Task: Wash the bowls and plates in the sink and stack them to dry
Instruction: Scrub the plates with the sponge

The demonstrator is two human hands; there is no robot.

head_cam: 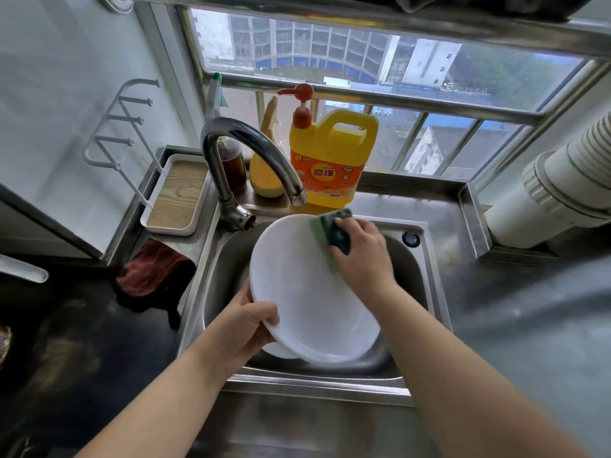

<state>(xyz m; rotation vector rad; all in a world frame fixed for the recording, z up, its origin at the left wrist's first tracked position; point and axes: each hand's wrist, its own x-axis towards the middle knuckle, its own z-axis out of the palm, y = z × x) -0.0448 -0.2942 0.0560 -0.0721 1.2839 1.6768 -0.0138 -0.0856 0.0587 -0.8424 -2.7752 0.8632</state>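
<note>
Plate: white, round, glossy, wide flat centre with a shallow raised rim, no pattern visible. Held tilted above the steel sink, far edge raised toward the faucet, near edge low over the basin. A second white piece shows just beneath its lower-left rim, inside the sink; whether bowl or plate I cannot tell.

Left hand: my grip closed on the plate's lower-left rim, thumb lying over the face, fingers hidden behind.

Right hand: my grip curled round a sponge, dark green scouring side outward, lighter green layer pressed to the plate's upper-right face.

Detergent jug: yellow, orange label, red pump top, standing on the ledge behind the sink, against the window.

Beside it, to the left: an orange-yellow bottle and a dark brown jar, partly hidden by the faucet.

Tray: white edge, wood-grain floor, on the table left of the sink, carrying a white wire rack.

Cloth: reddish-brown, crumpled, on the table just left of the sink edge.

Duct pipe: white, ribbed, at far right.
</note>
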